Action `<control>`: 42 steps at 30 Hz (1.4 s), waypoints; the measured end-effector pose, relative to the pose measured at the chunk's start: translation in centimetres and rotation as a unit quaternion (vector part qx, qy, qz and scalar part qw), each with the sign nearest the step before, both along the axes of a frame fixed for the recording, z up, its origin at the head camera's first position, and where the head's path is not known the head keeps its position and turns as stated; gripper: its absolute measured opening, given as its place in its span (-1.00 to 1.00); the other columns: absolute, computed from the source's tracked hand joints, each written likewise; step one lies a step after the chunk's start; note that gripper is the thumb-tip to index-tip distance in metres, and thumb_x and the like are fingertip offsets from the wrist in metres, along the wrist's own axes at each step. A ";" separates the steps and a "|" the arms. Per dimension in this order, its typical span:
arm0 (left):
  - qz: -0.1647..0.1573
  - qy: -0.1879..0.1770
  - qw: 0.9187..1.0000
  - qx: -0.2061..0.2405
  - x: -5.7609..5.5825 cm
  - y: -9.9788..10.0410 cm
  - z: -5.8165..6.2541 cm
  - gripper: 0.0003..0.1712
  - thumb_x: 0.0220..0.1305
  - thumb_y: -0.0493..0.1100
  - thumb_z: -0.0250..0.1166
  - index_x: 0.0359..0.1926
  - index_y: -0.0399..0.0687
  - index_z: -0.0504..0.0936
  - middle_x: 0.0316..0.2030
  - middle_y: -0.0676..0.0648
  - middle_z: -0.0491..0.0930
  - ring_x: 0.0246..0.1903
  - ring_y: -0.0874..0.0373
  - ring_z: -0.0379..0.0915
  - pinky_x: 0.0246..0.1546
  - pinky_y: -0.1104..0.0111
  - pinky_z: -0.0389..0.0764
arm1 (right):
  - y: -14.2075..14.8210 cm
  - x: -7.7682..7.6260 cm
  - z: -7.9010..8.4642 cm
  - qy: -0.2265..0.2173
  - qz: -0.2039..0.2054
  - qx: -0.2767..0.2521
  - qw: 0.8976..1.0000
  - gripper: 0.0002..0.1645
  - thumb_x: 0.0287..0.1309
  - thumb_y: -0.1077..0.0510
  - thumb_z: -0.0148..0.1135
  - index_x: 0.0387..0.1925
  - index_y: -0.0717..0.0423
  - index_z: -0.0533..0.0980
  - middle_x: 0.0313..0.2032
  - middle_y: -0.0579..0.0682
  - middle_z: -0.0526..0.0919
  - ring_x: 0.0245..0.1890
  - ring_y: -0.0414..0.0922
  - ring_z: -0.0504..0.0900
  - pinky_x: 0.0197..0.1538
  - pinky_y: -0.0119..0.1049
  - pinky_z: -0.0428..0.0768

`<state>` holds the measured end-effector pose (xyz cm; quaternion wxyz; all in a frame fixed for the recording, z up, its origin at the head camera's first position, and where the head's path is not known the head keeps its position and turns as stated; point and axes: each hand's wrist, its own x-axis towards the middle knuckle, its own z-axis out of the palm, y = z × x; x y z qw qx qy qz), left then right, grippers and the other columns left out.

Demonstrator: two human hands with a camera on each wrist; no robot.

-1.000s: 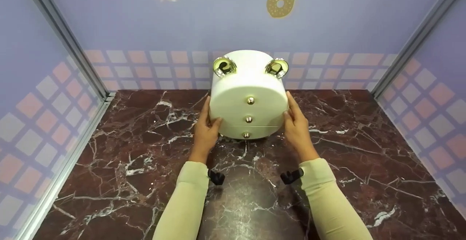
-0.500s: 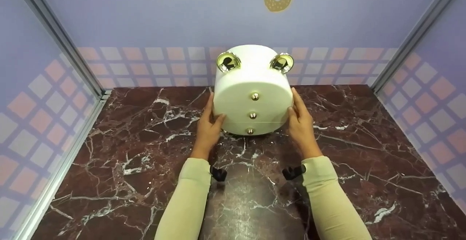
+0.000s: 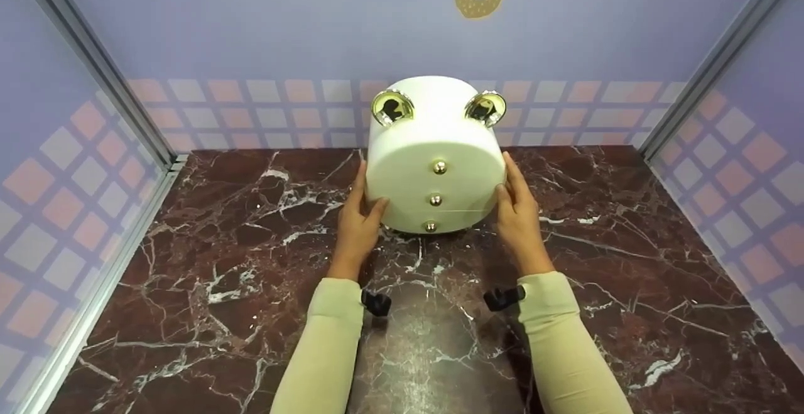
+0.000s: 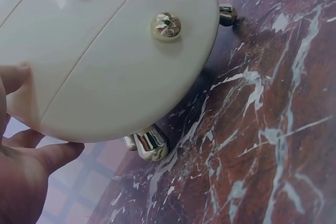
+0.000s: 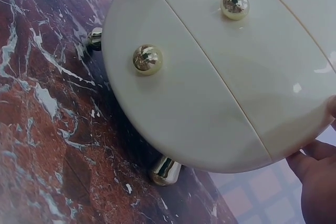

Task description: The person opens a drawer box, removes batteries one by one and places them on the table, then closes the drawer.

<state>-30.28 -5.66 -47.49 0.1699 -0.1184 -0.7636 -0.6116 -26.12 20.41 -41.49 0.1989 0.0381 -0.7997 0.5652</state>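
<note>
A cream-white, drum-shaped jewelry box (image 3: pixel 436 181) stands on the dark red marbled table (image 3: pixel 220 313), near its back edge. Three round gold knobs run down its front, with thin drawer seams between them. Two gold, ear-like cups (image 3: pixel 393 107) sit on top. Short gold feet (image 4: pixel 152 144) show beneath it in both wrist views. My left hand (image 3: pixel 359 225) holds its left side, thumb on the front and fingers along the side. On the opposite side my right hand (image 3: pixel 520 222) grips it in the same way. The far ends of the fingers are hidden behind the box.
A lilac back wall (image 3: pixel 301 37) with a checkered band rises just behind the box. Side panels with metal frame rails (image 3: pixel 119 75) bound the table on the left and right. Black wrist-camera mounts (image 3: pixel 377 303) stick out from the cream sleeves.
The jewelry box has shifted slightly to the right against the wall, with both hands staying on its sides. In the last half second it has hardly moved. The head view has tilted a little downward.
</note>
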 end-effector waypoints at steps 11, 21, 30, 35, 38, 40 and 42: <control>0.021 0.014 0.999 -0.039 -0.1 -0.2 0.3 -0.15 0.27 -0.02 0.31 0.49 0.33 0.10 0.44 -0.05 0.22 0.36 -0.03 0.27 0.35 0.16 0.38 | 0.3 -0.2 -0.4 0.027 -0.006 0.001 1.000 -0.39 0.41 0.29 -0.06 0.44 0.07 0.19 0.39 0.13 0.31 0.32 0.10 0.41 0.32 -0.06 0.48; 0.012 -0.003 0.998 -0.061 -0.3 -0.2 0.9 0.02 0.12 0.15 0.40 0.50 0.39 0.03 0.40 -0.07 0.16 0.34 -0.14 0.21 0.31 -0.09 0.35 | 0.5 0.0 -0.8 0.039 0.001 -0.027 0.999 -0.43 0.40 0.32 -0.04 0.40 0.18 0.24 0.36 0.17 0.35 0.29 0.11 0.44 0.30 -0.06 0.49; -0.007 -0.014 0.998 -0.057 -0.6 0.2 1.0 0.11 0.16 0.09 0.38 0.52 0.46 -0.18 0.52 -0.03 -0.01 0.35 -0.20 0.22 0.26 -0.03 0.44 | 1.3 -1.6 -2.1 0.041 0.002 -0.060 0.997 -0.44 0.35 0.34 0.03 0.36 0.16 0.31 0.26 0.20 0.47 0.15 0.07 0.54 0.08 -0.39 0.60; -0.010 0.013 0.998 -0.052 -0.4 0.2 0.9 0.03 0.26 -0.04 0.30 0.53 0.36 -0.17 0.52 0.01 -0.01 0.32 -0.15 0.29 0.21 0.07 0.52 | 1.9 -2.4 -3.2 0.038 -0.002 -0.070 0.997 -0.44 0.32 0.28 0.12 0.33 -0.04 0.39 0.18 0.11 0.56 0.00 -0.09 0.61 -0.17 -0.41 0.65; -0.006 0.021 0.998 -0.060 -0.2 0.3 0.7 -0.02 0.29 -0.03 0.26 0.54 0.26 -0.16 0.53 0.02 -0.03 0.35 -0.14 0.24 0.26 0.05 0.46 | 2.0 -2.3 -3.1 0.044 -0.010 -0.063 0.997 -0.45 0.30 0.24 0.16 0.31 -0.06 0.42 0.14 0.07 0.59 -0.06 -0.15 0.63 -0.23 -0.29 0.67; -0.003 0.022 0.997 -0.068 -0.2 0.3 0.6 -0.04 0.31 -0.01 0.23 0.54 0.23 -0.16 0.53 0.00 -0.04 0.38 -0.13 0.20 0.31 0.03 0.41 | 1.9 -2.2 -2.8 0.048 -0.019 -0.059 0.997 -0.47 0.30 0.23 0.17 0.29 -0.04 0.44 0.13 0.05 0.60 -0.06 -0.16 0.62 -0.20 -0.28 0.68; 0.001 0.020 0.997 -0.076 -0.1 0.4 0.5 -0.06 0.33 0.00 0.21 0.54 0.23 -0.16 0.53 -0.03 -0.04 0.38 -0.14 0.19 0.32 0.01 0.38 | 1.7 -2.0 -2.5 0.055 -0.032 -0.053 0.997 -0.48 0.28 0.24 0.19 0.27 0.01 0.45 0.13 0.04 0.60 -0.03 -0.15 0.61 -0.11 -0.32 0.67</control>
